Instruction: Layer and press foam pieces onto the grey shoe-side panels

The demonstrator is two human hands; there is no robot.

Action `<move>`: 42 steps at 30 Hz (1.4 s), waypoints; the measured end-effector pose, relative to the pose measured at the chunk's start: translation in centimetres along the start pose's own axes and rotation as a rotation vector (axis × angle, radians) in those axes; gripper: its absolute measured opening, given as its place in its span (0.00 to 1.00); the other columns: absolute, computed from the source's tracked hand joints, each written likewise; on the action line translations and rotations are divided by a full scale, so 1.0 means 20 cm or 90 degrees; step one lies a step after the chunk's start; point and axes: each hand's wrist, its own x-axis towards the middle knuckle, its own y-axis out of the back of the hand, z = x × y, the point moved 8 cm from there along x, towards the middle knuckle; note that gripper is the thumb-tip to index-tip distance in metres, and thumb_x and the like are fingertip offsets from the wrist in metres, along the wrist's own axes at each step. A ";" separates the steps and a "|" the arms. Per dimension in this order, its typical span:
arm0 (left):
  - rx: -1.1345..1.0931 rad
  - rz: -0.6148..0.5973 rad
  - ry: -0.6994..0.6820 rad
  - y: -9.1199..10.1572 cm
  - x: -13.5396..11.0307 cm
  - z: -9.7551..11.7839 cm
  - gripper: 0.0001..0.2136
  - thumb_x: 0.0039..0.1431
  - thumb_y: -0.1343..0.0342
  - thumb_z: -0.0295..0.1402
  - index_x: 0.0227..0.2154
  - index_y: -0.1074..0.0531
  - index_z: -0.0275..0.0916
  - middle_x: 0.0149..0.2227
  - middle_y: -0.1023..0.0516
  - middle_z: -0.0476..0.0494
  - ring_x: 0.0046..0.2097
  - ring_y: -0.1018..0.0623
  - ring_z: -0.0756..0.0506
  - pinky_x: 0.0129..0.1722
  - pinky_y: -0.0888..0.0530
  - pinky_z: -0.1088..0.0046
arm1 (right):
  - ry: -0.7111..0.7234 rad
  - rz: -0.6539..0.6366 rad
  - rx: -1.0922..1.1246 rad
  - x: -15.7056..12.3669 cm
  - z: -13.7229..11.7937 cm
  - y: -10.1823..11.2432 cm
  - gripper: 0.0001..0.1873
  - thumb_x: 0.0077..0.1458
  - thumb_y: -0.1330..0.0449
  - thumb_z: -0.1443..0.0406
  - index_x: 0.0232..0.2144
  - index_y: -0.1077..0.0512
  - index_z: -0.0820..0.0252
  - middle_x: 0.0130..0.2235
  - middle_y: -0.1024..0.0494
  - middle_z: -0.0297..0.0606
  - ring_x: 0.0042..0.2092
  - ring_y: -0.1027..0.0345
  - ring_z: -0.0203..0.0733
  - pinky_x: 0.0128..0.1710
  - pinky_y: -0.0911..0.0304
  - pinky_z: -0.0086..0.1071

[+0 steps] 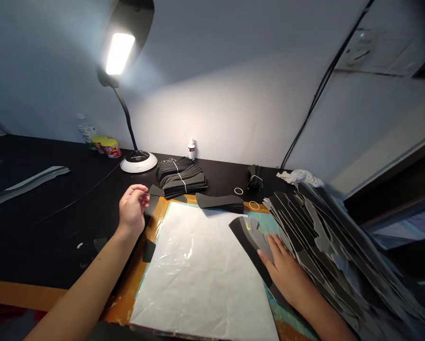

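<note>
— Nearest, white crinkled sheet (198, 270) fills lower centre. The hands?
— Left hand (132, 210), left of centre, pinches a dark strip (151, 201) with curled fingers closed on it. Right hand (286, 272) lies flat, fingers slightly apart, on fanned dark pieces (249, 232) right of centre. Bottle (191, 149) label, upper middle: unreadable.

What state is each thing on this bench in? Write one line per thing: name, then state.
Lamp: switched on.
Left hand: pinching a strip.
Right hand: open, flat on cut pieces.
Sheet: flat, creased.
Bundles: tied.
Pile: loose, fanned out.
Rubber bands: lying loose.
Bottle: upright.
Rag: crumpled.
</note>
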 end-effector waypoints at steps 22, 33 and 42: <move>-0.011 -0.011 0.041 -0.05 -0.04 -0.03 0.07 0.38 0.42 0.27 0.25 0.30 0.35 0.25 0.30 0.51 0.25 0.33 0.53 0.23 0.39 0.79 | -0.058 -0.020 0.015 0.11 -0.02 0.09 0.40 0.69 0.53 0.53 0.70 0.47 0.80 0.72 0.45 0.64 0.73 0.50 0.58 0.71 0.50 0.50; 0.023 -0.009 0.040 -0.06 -0.06 -0.01 0.07 0.37 0.43 0.26 0.25 0.31 0.35 0.24 0.31 0.51 0.25 0.33 0.52 0.24 0.37 0.79 | -0.059 -0.048 -0.008 0.15 0.02 0.09 0.44 0.69 0.52 0.49 0.71 0.50 0.81 0.73 0.50 0.64 0.75 0.55 0.58 0.72 0.53 0.49; 0.054 -0.025 0.053 -0.08 -0.07 -0.03 0.06 0.38 0.42 0.28 0.24 0.30 0.36 0.23 0.32 0.52 0.25 0.35 0.52 0.23 0.40 0.79 | -0.039 -0.033 -0.015 0.04 0.07 0.07 0.47 0.69 0.54 0.45 0.71 0.50 0.81 0.73 0.51 0.64 0.75 0.56 0.59 0.73 0.55 0.51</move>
